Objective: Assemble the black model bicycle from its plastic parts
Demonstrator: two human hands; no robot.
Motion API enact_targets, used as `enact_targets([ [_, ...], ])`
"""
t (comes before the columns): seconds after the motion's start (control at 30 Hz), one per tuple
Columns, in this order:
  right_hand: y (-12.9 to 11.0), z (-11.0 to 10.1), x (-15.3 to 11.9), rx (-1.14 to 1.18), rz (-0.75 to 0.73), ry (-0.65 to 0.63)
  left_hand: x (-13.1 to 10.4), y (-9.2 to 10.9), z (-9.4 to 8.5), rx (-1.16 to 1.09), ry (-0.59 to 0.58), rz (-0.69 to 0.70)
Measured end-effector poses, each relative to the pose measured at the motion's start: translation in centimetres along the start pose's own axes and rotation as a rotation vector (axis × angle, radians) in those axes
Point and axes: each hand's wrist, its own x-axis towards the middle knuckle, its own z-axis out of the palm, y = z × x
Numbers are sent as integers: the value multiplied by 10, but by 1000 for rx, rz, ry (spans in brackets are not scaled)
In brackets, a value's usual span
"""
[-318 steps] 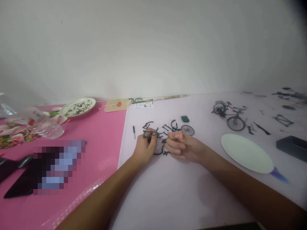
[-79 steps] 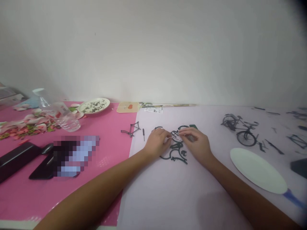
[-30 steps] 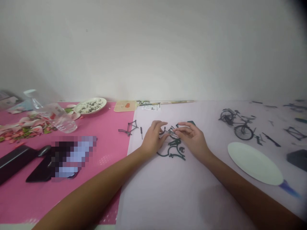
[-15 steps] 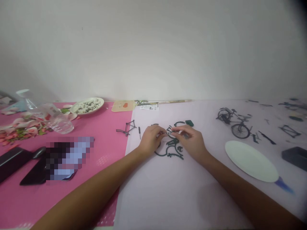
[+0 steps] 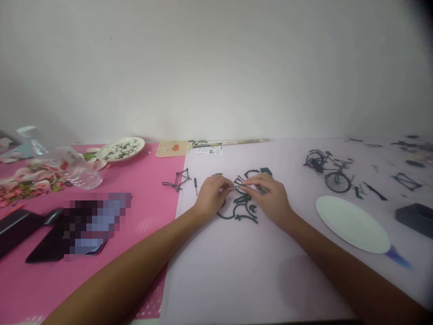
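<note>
My left hand (image 5: 210,195) and my right hand (image 5: 272,194) meet fingertip to fingertip over the pale sheet. Each is closed in a pinch, and the tiny piece between them is too small to name. Under and around the fingers lie dark green curved plastic model parts (image 5: 246,219), partly covered by both hands. A small dark green piece (image 5: 266,171) shows behind my right hand. Left of my left hand are a slim dark screwdriver-like tool (image 5: 195,186) and a dark miniature bicycle frame (image 5: 181,179).
At right stand a miniature bicycle (image 5: 329,171), a white oval plate (image 5: 353,224) and a dark block (image 5: 416,219). On the left pink cover (image 5: 145,266) are a plastic bottle (image 5: 83,174), petals (image 5: 37,180), a blurred-out phone-like object (image 5: 98,225) and a filled dish (image 5: 142,143). A fly swatter (image 5: 172,149) lies behind.
The whole view has shifted slightly. Both hands keep their pinch in nearly the same spot; my right fingers have moved only a little against the parts beneath.
</note>
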Motion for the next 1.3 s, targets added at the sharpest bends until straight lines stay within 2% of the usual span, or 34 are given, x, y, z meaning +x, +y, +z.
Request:
enact_targets([
  [0.3, -1, -3, 3, -44, 7, -33, 0, 0, 1, -19, 8, 7],
  [0.7, 0, -2, 3, -32, 124, 1, -5, -4, 6, -169, 16, -72],
  [0.9, 5, -3, 2, -52, 109, -63, -2, -3, 2, -131, -5, 44],
  [1.1, 16, -2, 2, -77, 76, -192, -3, 0, 0, -178, -80, 53],
  [1.2, 18, -6, 5, -119, 71, -185, -4, 2, 0, -173, -118, 0],
  [1.3, 18, -20, 13, -194, 110, -156, -3, 4, 0, -138, -99, -44],
])
